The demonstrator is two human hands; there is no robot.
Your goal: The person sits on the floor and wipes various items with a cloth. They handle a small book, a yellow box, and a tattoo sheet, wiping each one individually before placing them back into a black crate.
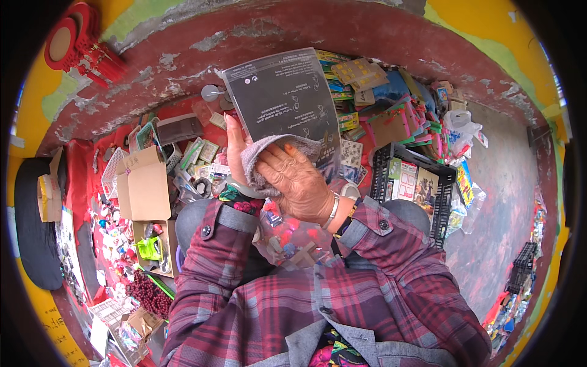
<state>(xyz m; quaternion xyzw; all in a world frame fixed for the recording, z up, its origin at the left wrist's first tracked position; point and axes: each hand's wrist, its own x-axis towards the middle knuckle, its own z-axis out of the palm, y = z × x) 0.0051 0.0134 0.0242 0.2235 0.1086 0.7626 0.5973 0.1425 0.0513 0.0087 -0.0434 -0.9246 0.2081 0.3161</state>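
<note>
In front of me, a black flat packet (275, 92) with pale print and small line drawings stands tilted, its edge looking like clear plastic. My left hand (235, 147) grips it at its left side, thumb showing along the edge, the other fingers hidden behind. A grey cloth (260, 165) is bunched under my right hand (298, 183), whose fingers press it against the packet's lower part. Below my hands, a clear plastic bag (293, 235) of small colourful pieces lies between my knees.
A black plastic crate (445, 211) with cards stands at my right knee. To the left are an opened cardboard box (143, 192), a white basket (112, 171) and dark red beads (148, 293). Packaged goods (391, 122) pile against the peeling wall (269, 30). Grey floor (489, 196) lies at right.
</note>
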